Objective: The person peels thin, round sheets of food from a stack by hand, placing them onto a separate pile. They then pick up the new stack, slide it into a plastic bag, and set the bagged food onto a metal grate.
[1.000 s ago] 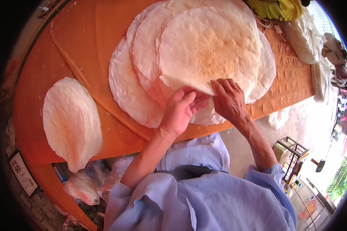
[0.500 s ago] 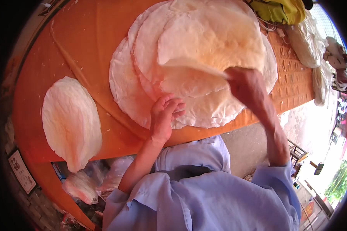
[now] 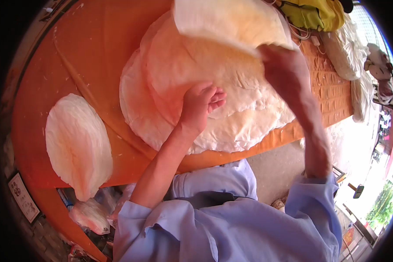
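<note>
Large, thin, pale round sheets (image 3: 161, 65) lie in an overlapping stack on the orange cloth. My right hand (image 3: 281, 65) grips the near edge of the top sheet (image 3: 231, 22), which is lifted and blurred by motion. Over the middle of the stack is my left hand (image 3: 203, 102), its fingers curled loosely and slightly apart, with nothing in them. A separate pale oval sheet (image 3: 78, 144) lies at the left near the table edge, its narrow end hanging over.
The orange cloth (image 3: 100, 43) covers the table. A yellow-green bag (image 3: 312, 15), white cables (image 3: 299, 32) and plastic-wrapped bundles (image 3: 343, 48) are at the far right. Plastic bags (image 3: 89, 214) sit below the table at the left. A framed picture (image 3: 24, 196) is at far left.
My right hand has moved away from my body, carrying the top sheet's edge up and uncovering more of the stack. My left hand has moved forward and right over the stack.
</note>
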The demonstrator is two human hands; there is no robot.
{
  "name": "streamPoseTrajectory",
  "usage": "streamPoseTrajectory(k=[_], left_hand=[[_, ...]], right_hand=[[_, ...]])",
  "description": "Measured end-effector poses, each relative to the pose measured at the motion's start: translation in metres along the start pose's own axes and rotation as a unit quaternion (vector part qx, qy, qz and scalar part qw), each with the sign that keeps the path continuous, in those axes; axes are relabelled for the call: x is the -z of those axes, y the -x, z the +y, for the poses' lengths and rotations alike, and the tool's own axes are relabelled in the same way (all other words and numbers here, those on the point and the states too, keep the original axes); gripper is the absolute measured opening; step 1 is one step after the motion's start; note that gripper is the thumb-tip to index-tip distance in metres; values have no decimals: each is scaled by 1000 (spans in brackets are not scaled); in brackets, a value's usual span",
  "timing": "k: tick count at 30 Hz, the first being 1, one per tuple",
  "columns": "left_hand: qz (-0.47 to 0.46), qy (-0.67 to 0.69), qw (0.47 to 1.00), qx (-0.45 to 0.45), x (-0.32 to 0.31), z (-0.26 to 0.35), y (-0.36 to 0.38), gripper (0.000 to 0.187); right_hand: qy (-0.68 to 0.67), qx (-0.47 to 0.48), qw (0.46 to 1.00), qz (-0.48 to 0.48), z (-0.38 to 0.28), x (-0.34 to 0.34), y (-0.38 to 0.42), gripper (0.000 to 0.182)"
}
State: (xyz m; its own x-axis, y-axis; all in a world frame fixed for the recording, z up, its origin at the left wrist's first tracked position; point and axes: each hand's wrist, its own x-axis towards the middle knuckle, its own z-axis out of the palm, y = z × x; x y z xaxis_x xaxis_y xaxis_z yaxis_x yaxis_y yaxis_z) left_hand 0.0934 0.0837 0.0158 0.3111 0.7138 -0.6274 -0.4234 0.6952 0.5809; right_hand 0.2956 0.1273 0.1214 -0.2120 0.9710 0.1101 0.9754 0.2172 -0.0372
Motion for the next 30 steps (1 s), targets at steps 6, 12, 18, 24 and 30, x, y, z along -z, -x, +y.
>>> streamPoseTrajectory(k=[6, 12, 18, 24, 30], left_hand=[[-24, 63, 997, 24, -9, -1, -23, 11], [-39, 48, 995, 83, -22, -6, -40, 8], [36, 12, 996, 81, -40, -3, -41, 8], [-23, 42, 998, 51, -37, 20, -34, 8], [-64, 44, 997, 6, -42, 22, -29, 13]], right_hand=[[-77, 28, 997, -16, 32, -73, 16, 7], [-77, 101, 991, 37, 36, -91, 28, 17], [-77, 53, 992, 86, 25, -90, 30, 22], [-97, 35, 991, 86, 0, -72, 50, 36], [-81, 1, 996, 36, 23, -90, 29, 32]])
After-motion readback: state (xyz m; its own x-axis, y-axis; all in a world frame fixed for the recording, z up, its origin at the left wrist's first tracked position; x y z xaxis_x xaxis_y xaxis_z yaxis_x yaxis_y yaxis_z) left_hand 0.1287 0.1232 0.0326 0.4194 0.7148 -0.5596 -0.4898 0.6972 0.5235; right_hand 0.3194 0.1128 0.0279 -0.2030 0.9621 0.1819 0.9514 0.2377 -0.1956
